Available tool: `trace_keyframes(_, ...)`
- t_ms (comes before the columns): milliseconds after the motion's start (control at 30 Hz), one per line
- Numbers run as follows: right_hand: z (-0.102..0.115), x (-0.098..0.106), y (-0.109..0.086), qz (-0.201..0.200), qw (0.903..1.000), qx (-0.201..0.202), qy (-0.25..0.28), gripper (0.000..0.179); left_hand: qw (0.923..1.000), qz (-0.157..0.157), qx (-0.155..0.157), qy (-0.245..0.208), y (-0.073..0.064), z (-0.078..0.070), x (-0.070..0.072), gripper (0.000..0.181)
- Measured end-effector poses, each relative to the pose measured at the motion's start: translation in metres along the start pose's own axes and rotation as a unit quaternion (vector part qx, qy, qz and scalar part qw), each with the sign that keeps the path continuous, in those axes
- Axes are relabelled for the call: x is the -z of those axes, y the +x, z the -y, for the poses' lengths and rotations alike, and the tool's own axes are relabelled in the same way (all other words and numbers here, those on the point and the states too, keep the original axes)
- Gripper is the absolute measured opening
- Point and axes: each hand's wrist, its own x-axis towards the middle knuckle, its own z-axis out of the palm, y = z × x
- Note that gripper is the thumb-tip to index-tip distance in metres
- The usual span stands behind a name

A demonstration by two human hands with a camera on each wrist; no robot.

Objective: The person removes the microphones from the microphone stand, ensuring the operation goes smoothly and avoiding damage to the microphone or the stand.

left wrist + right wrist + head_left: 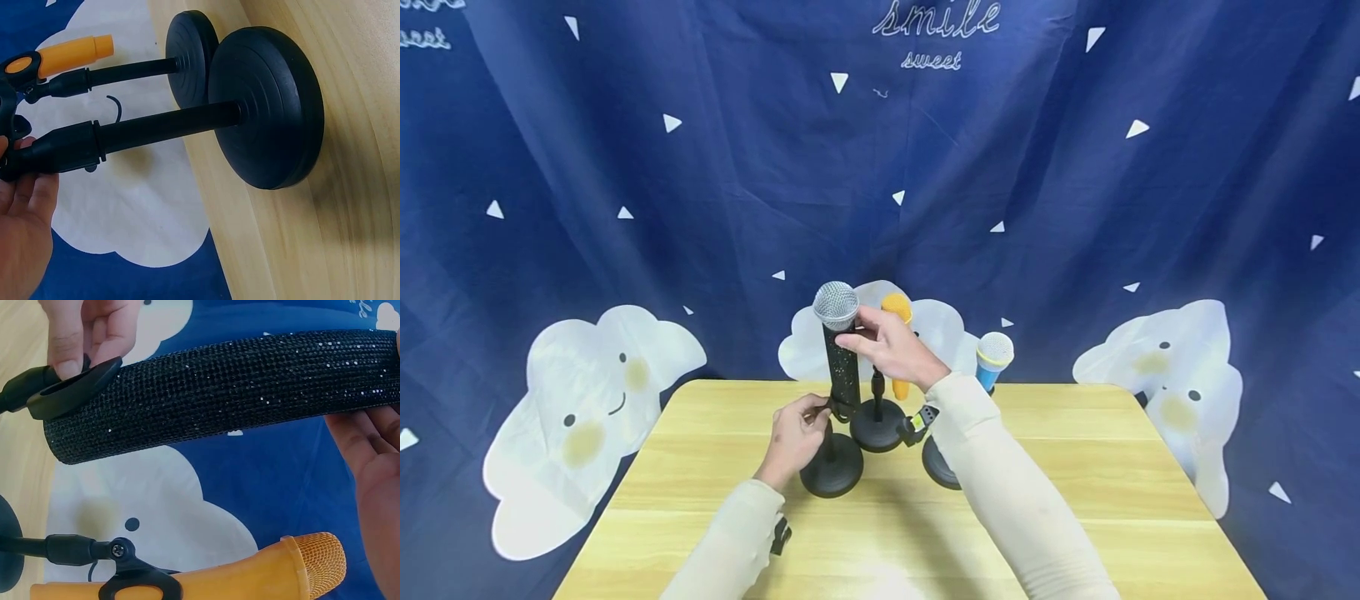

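My right hand (895, 346) grips a black glittery microphone (843, 371) just under its silver mesh head, holding it nearly upright. My left hand (793, 437) pinches the clip (72, 397) at the top of a black microphone stand (832, 468). In the right wrist view, the clip lies against the microphone's lower end, which sticks out a little past it; how far the clip wraps round is hidden. The left wrist view shows fingers (39, 200) behind the stand's neck (65, 150), with its round base standing on the table.
Just behind, an orange microphone (250, 575) sits in the clip of a second stand (877, 427). To the right, a blue microphone with a white head (996, 350) stands over another round base (938, 465), partly covered by my right sleeve. A blue curtain (737, 167) hangs behind the wooden table (1075, 467).
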Motion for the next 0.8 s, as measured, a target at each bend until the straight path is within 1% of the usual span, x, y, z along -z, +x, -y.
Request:
trace_keyframes(133, 0.006, 0.005, 0.001, -0.012, 0.9998, 0.013, -0.009, 0.030, 1.0000, 0.004, -0.001, 0.000, 0.001, -0.001, -0.001, 0.014)
trace_keyframes(300, 0.008, 0.012, 0.001, -0.014, 0.9997, 0.019, -0.006, 0.030, 1.0000, 0.004, 0.005, -0.001, 0.001, -0.001, -0.002, 0.015)
trace_keyframes(500, 0.011, 0.013, 0.005, -0.013, 0.9994, 0.030, 0.007, 0.032, 0.9998, 0.008, 0.016, -0.010, 0.000, -0.002, -0.001, 0.014)
trace_keyframes(667, 0.014, 0.015, 0.007, -0.014, 0.9992, 0.038, 0.002, 0.031, 0.9999, 0.002, 0.012, -0.006, 0.001, -0.001, 0.000, 0.014)
trace_keyframes(800, 0.015, 0.015, 0.007, -0.017, 0.9992, 0.037, -0.003, 0.030, 0.9999, 0.003, 0.012, -0.007, 0.000, -0.001, -0.001, 0.014)
